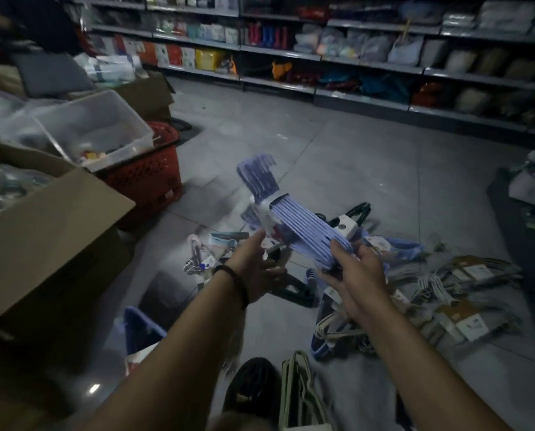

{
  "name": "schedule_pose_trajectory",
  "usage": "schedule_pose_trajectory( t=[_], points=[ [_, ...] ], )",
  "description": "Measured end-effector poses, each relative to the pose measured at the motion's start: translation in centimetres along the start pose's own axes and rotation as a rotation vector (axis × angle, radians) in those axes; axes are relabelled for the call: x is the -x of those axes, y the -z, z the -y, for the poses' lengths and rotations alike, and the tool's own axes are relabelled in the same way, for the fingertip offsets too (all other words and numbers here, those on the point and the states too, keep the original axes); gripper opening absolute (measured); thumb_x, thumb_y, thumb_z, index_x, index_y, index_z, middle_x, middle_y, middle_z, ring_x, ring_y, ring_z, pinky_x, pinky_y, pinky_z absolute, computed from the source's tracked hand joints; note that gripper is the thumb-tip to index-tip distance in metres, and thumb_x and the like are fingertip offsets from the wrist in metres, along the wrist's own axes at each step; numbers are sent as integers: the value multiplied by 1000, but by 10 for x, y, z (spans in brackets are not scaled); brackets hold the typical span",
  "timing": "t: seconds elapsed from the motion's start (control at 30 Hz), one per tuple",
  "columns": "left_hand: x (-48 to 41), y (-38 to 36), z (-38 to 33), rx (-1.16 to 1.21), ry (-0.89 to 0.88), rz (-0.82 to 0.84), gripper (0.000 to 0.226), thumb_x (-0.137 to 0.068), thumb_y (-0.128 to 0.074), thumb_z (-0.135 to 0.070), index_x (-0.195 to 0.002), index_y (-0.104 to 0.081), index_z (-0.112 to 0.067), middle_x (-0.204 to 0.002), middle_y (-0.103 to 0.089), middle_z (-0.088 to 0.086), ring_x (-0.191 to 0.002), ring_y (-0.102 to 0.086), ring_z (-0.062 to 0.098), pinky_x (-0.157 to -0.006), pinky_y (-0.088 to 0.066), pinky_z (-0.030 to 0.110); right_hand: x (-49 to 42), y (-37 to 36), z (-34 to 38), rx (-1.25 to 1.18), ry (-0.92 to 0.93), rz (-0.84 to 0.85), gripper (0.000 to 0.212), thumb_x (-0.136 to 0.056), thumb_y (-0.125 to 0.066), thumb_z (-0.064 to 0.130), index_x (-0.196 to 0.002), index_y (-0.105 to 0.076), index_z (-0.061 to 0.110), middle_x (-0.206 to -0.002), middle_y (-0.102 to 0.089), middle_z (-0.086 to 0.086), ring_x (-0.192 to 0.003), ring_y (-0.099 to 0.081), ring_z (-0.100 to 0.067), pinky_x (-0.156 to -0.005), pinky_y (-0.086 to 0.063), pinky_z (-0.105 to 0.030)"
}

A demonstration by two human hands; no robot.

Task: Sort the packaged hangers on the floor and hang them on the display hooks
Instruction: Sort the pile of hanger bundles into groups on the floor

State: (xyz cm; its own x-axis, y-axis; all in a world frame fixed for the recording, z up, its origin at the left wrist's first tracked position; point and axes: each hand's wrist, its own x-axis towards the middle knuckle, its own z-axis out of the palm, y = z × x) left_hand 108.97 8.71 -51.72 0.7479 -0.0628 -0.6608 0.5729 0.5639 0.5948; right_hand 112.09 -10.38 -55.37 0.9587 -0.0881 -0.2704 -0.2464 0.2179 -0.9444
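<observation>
A black shoe [250,387] sits at the bottom edge on the grey tiled floor [353,157], just beside a pack of cream wire-shaped hangers [297,395]. Above it two bare forearms reach forward. The right hand [355,276] curls its fingers round the lower end of a banded bundle of lilac plastic hangers [302,227] and holds it in the air, tilted, hooks pointing up and away. The left hand [257,264], a dark bead bracelet [235,285] on its wrist, has its fingers stretched out towards the bundle's white paper band; blur hides whether they touch. Under the hands, more packaged hangers lie on the floor: dark green ones [294,289] and a heap of grey packs with card labels [465,295] to the right. A red plastic basket [148,181] and an open cardboard box [42,231] stand at the left.
</observation>
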Motion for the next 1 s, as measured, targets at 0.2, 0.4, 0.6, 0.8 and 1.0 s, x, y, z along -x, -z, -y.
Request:
schedule_pose_trajectory(
  t=[0.2, 0.4, 0.6, 0.8, 1.0],
  points=[
    [47, 87, 21, 82, -58, -69, 32, -105, -47, -41, -94, -56, -12, -91, -52, 10, -73, -54, 27, -85, -46, 44, 82, -76, 9, -156, -259, 364, 28, -103, -62, 17, -124, -59, -1, -110, -63, -30, -86, -73, -43, -84, -60, -65],
    [75, 144, 33, 485, -225, 48, 49, -96, -53, -38, -132, -61, -7, -113, -69, 14, -94, -67, 28, -71, -56, 36, 141, -132, -7, -171, -468, 662, 53, -106, -50, 36, -135, -55, -8, -128, -63, -40, -107, -69, -55, -89, -60, -62],
    [79, 188, 51, 483, -109, -48, 57, -103, -53, -45, -139, -58, -2, -147, -55, 19, -126, -59, 37, -111, -44, 58, 174, -131, -47, 119, -551, 806, 40, -106, -55, 29, -137, -58, 5, -127, -68, -31, -113, -68, -52, -90, -58, -62],
    [78, 262, 71, 215, -246, -412, 25, -105, -47, -4, -127, -57, 0, -108, -67, 20, -84, -62, 33, -59, -62, 38, 160, -141, -42, 739, -462, 575, 33, -103, -61, 45, -117, -59, 15, -124, -66, -18, -97, -75, -37, -96, -58, -60],
    [76, 310, 106, 31, -215, -477, 37, -99, -35, 14, -116, -59, -9, -74, -57, 18, -55, -52, 25, -59, -49, 41, 106, -175, -58, 675, -376, 426, 25, -108, -51, 43, -118, -49, 21, -115, -58, -11, -106, -69, -37, -98, -57, -53]
  ],
)
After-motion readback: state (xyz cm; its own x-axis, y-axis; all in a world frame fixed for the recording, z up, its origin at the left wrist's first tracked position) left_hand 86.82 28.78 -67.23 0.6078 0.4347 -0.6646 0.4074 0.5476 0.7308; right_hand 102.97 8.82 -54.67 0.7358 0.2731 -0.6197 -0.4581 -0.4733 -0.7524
